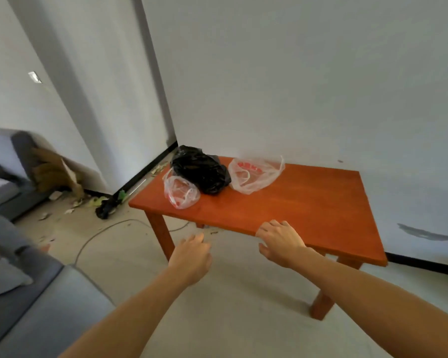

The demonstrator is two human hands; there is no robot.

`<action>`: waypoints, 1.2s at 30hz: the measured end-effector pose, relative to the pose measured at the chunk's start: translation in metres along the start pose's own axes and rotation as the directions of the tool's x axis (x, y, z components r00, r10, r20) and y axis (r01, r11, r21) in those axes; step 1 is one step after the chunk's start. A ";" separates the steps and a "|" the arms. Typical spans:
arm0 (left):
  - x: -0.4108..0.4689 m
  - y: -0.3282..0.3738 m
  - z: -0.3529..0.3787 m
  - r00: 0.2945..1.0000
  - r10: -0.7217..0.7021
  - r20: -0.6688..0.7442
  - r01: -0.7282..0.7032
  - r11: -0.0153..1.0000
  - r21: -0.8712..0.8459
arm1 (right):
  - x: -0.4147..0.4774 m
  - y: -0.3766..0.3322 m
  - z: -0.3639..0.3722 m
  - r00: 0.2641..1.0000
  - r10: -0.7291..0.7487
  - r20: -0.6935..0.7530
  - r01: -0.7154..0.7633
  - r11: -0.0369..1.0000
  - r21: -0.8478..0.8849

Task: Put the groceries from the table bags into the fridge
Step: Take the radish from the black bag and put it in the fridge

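Orange-red wood forms the low table (308, 202) against the white wall. The three bags lie close together on its far left part, which I think is so that they can be emptied from one standing place. The black bag (201, 171) is in the middle. A small clear bag (181, 193) touches it on the near left, and a second clear bag with red print (254, 177) lies just beside it on the right. What is inside them I cannot tell, and the fridge is not in view. Both arms are stretched forward, probably to begin with the bags. The left hand (192, 257) hangs before the table's near edge with loosely curled fingers and holds nothing. The right hand (279, 241) is over the near edge with relaxed, spread fingers, also holding nothing. Whether it touches the wood I cannot say.
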State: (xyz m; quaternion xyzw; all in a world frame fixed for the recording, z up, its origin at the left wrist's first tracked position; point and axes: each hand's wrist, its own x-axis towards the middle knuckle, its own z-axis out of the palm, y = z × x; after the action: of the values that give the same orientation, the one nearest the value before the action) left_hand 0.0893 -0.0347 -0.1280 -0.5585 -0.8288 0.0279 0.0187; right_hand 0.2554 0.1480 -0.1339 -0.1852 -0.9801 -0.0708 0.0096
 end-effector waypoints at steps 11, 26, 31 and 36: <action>0.134 -0.170 0.027 0.998 -0.046 -0.034 0.046 0.999 -0.010 | 0.225 -0.025 0.030 0.998 -0.046 -0.034 0.046 0.999 0.003; 0.353 -0.322 0.042 0.991 0.128 0.049 -0.133 0.986 0.101 | 0.465 0.004 0.076 0.997 0.050 0.057 -0.054 0.996 0.070; 0.439 -0.344 0.059 0.978 0.200 0.057 -0.205 0.971 0.119 | 0.544 0.039 0.109 0.998 0.054 0.041 -0.059 0.991 0.123; 0.521 -0.364 0.085 0.901 0.404 0.157 -0.430 0.878 0.209 | 0.624 0.063 0.137 0.994 0.063 0.084 -0.079 0.977 0.199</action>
State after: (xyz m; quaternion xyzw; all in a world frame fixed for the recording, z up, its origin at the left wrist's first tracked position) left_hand -0.4480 0.3097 -0.1885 -0.7152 -0.6793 0.1609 0.0343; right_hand -0.3023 0.4510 -0.2325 -0.2209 -0.9746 0.0367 -0.0069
